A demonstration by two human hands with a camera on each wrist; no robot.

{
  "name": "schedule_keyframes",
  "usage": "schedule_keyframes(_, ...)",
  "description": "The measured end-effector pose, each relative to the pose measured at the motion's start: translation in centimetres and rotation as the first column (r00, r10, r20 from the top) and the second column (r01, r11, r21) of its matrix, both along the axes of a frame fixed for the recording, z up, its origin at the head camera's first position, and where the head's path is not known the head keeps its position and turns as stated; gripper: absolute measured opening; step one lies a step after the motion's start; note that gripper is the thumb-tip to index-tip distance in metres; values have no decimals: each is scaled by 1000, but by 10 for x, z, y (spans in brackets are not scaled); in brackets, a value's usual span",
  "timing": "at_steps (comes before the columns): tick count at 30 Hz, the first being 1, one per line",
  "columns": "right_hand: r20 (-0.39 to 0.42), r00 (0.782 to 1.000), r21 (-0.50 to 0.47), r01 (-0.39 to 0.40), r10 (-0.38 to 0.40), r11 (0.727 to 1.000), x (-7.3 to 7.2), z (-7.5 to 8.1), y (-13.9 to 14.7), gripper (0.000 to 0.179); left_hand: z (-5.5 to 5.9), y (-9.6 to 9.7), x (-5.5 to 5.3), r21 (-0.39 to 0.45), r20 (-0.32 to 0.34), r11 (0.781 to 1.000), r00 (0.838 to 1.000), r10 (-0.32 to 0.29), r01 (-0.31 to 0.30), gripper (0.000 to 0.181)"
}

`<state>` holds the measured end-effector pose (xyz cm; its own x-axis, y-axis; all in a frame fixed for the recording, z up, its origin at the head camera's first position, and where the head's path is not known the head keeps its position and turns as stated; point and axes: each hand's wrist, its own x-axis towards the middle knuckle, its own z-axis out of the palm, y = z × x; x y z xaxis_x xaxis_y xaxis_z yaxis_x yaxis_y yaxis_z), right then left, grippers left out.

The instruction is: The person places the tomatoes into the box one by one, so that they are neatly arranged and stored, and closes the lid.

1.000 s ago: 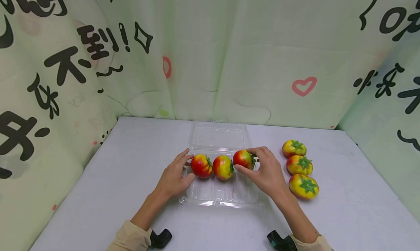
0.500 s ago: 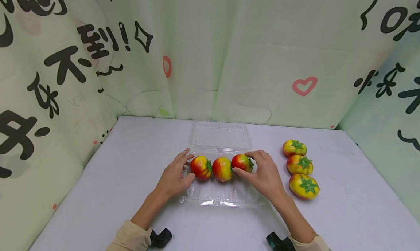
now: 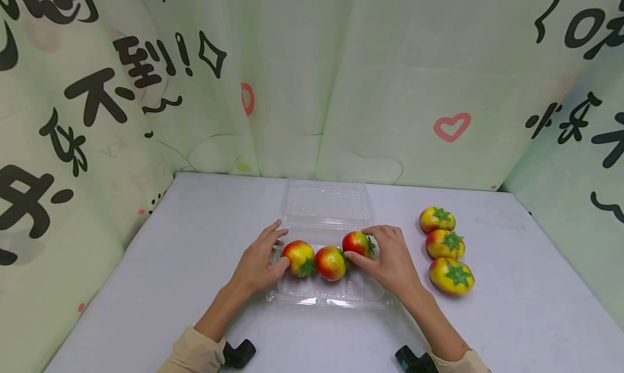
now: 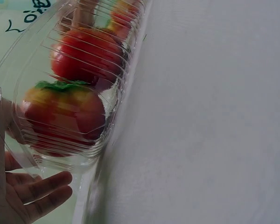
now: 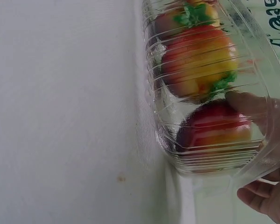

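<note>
A row of three red-and-yellow tomatoes with green leafy tops lies in an open clear plastic box (image 3: 322, 294). My left hand (image 3: 258, 262) stands at the box's left side, its thumb touching the left tomato (image 3: 298, 256). In the left wrist view, several loose fingers (image 4: 42, 191) stay outside the plastic wall. Between them lies the middle tomato (image 3: 331, 263), touched by neither hand. My right hand (image 3: 390, 256) pinches the right tomato (image 3: 357, 243) between thumb and index finger, while other fingers (image 5: 254, 196) hang outside the box wall.
Behind the base, the box's clear lid (image 3: 326, 200) lies folded back. Three more tomatoes (image 3: 451, 277) stand in a column to the right on the white table (image 3: 195, 243). A printed curtain (image 3: 292, 91) encloses the back and sides.
The left and middle tomatoes have rolled toward me, the left one's green top turning to the front. My right hand has shifted slightly left and nearer with the right tomato. My left hand stays put.
</note>
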<state>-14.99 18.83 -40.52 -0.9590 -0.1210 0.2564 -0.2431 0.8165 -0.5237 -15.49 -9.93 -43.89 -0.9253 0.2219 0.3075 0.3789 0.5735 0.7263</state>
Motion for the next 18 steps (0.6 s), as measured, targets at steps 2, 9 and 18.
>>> schedule_keyframes(2, 4, 1000, 0, -1, 1, 1000, 0, 0, 0, 57, 0, 0, 0, 2, -1, 1000, 1000, 0, 0, 56)
schedule_keyframes(9, 16, 1000, 6, -4, 4, 1000, -1, -2, 0, 61, 0, 1, 1, 2, 0, 1000, 1000, 5, -5, 55)
schedule_keyframes(18, 8, 1000, 0, -16, 16, 1000, 0, -1, 0, 65, 0, 1, 0, -11, -16, 1000, 1000, 8, -8, 55)
